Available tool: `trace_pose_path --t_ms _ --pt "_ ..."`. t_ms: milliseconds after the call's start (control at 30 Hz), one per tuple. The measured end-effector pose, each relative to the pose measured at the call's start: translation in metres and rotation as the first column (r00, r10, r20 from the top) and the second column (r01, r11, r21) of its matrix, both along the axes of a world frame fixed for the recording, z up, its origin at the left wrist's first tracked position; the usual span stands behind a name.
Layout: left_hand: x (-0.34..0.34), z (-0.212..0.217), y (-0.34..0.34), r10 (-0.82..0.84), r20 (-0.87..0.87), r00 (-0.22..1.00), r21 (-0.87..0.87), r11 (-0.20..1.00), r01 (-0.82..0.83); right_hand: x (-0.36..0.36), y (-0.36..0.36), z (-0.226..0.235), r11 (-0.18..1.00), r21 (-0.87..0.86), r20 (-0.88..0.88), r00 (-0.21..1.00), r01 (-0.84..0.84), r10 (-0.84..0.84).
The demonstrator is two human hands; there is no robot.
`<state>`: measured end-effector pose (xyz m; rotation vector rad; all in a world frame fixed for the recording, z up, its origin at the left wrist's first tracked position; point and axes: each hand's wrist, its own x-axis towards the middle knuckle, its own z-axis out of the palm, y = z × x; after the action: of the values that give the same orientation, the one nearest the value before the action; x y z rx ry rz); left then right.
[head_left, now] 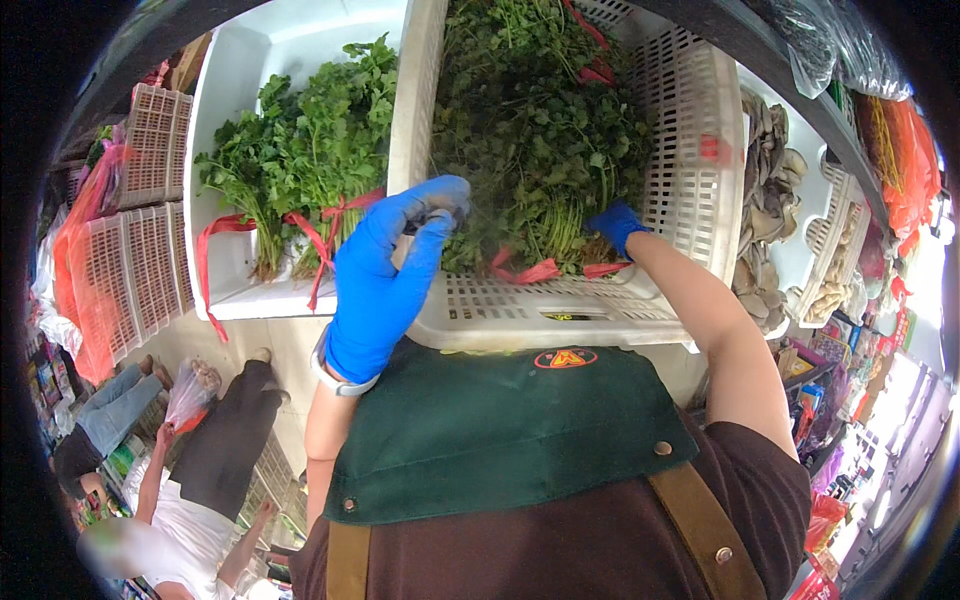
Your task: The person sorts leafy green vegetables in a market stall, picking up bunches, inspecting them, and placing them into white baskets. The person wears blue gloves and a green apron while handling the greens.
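My left hand (392,270), in a blue glove with soiled fingertips, is raised over the near left rim of a white plastic crate (690,200). Its fingers curl toward the thumb in a pinch; anything between them is too small to make out. Inside the crate lies a heap of green coriander (545,140), tied in places with red ribbon (525,270). My gloved right hand (617,226) reaches in at the right, closed about the root end of a coriander bunch (560,225). Leaves and roots partly hide its fingers.
To the left, a white foam box (225,150) holds leafy bunches with red ties (330,240). On the right are grey oyster mushrooms (765,200) in a pale container. Stacked crates (140,270) stand far left. A person (190,520) in white is at lower left. A dark bar (790,80) crosses the upper right.
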<state>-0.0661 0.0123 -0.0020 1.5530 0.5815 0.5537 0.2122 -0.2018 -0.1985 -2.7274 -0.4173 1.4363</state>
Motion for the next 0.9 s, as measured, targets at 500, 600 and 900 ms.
trace_pose_path --t_ms 500,600,900 --pt "0.028 0.002 -0.011 -0.382 -0.283 0.880 0.314 0.830 0.461 0.081 -0.058 0.021 0.667 0.576 0.378 0.878 -0.472 0.295" --pt "0.046 -0.016 -0.017 -0.536 -0.404 0.741 0.320 0.676 0.663 0.060 -0.025 0.079 0.826 0.548 -0.018 0.989 0.130 -0.144" --pt "0.187 -0.101 -0.061 -0.824 -0.062 0.563 0.051 0.561 0.826 0.008 -0.018 0.156 0.466 0.693 -0.404 0.832 0.550 -0.381"
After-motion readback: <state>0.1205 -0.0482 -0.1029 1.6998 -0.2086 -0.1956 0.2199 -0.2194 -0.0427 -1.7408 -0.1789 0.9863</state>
